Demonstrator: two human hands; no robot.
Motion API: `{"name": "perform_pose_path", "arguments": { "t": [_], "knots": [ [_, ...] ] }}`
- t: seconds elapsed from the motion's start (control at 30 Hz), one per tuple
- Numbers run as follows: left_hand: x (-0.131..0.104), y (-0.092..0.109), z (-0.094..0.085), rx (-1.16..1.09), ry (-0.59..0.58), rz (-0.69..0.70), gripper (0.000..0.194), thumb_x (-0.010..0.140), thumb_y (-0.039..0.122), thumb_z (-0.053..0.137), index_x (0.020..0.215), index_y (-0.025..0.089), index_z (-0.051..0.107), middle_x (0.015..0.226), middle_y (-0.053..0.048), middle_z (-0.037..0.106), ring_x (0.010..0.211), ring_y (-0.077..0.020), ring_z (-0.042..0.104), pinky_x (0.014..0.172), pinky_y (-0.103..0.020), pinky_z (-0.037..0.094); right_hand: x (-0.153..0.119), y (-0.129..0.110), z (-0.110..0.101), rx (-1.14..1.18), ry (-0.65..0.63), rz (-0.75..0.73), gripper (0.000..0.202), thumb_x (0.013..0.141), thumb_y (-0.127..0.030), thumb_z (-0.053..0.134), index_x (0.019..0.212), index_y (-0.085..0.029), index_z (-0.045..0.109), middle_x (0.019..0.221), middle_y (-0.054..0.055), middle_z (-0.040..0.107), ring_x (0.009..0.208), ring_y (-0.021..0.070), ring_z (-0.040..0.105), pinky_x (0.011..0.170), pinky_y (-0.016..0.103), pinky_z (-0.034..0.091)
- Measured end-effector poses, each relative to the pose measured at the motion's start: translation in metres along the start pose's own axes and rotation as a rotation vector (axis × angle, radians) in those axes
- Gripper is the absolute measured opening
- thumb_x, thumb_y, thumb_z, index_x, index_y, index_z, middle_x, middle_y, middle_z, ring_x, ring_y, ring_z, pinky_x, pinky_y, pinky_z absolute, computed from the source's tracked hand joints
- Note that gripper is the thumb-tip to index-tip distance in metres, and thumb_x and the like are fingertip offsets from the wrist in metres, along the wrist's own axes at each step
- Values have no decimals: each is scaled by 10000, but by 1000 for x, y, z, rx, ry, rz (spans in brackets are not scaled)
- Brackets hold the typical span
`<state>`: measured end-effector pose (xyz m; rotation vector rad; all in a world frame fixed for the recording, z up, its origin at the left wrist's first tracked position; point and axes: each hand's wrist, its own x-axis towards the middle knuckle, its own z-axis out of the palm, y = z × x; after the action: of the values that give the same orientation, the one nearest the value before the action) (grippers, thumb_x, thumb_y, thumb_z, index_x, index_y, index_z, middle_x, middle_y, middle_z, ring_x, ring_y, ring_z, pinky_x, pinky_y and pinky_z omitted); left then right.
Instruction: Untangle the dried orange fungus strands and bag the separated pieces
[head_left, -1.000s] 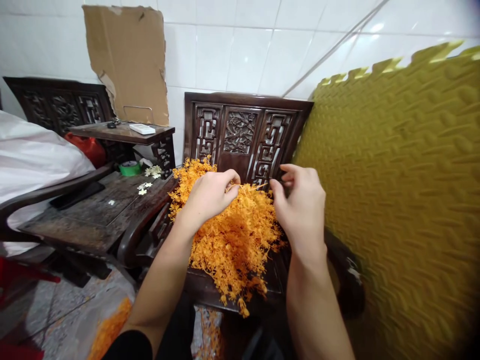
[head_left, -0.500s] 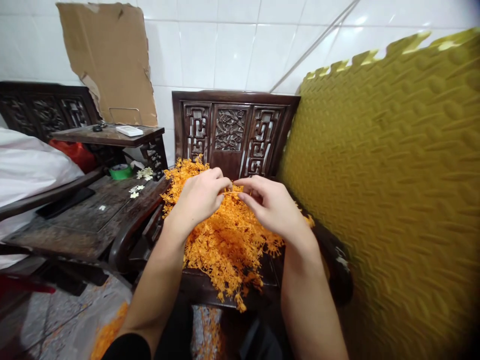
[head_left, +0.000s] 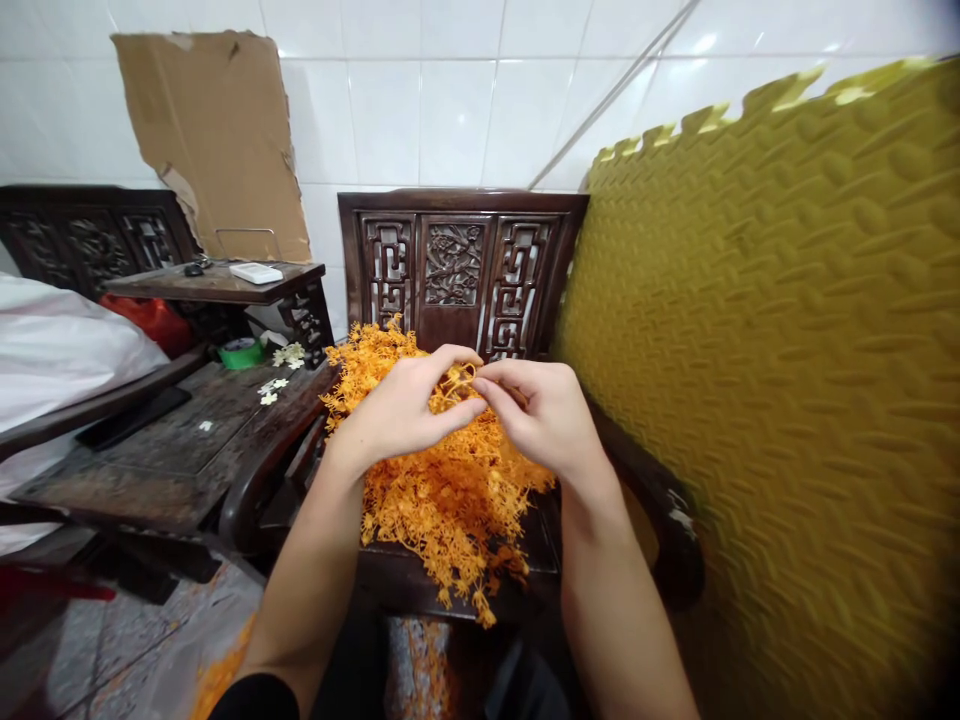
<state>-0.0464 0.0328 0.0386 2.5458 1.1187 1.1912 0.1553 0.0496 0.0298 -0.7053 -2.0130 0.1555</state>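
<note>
A bushy heap of orange artificial sprigs [head_left: 442,500] lies on the seat of a dark carved wooden chair [head_left: 457,220]. Above the heap, my right hand [head_left: 536,405] pinches a thin orange sprig stem [head_left: 466,370] that bends in a small loop. My left hand [head_left: 409,400] is beside it, thumb and index finger spread apart around the looped stem; their tips come close to the right fingertips. The other fingers of the left hand are hidden behind it.
A yellow foam mat [head_left: 757,330] stands along the right. To the left are a wooden bench [head_left: 150,470] with green tape [head_left: 241,353] and pale small pieces [head_left: 289,354], a side table [head_left: 225,287], cardboard [head_left: 217,140] and a white sack [head_left: 67,340]. Orange bits lie on the floor.
My left thumb and index finger have parted from a pinch. The stem between the hands, stretched straight before, now curves in a loop. The view has tilted up slightly.
</note>
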Motion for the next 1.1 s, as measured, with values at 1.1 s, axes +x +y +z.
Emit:
{"name": "perform_pose_path", "arguments": {
  "t": [1.1],
  "knots": [
    [8,20,29,-397,68,-374,488,936,643,650,902,162,724,764,-24,655,692,-144,538,654,-291,429,2,7,11,333,464,305,197,918,-354,724,842,-175,761,776,19,740,706,139,635,679,285,498]
  ]
}}
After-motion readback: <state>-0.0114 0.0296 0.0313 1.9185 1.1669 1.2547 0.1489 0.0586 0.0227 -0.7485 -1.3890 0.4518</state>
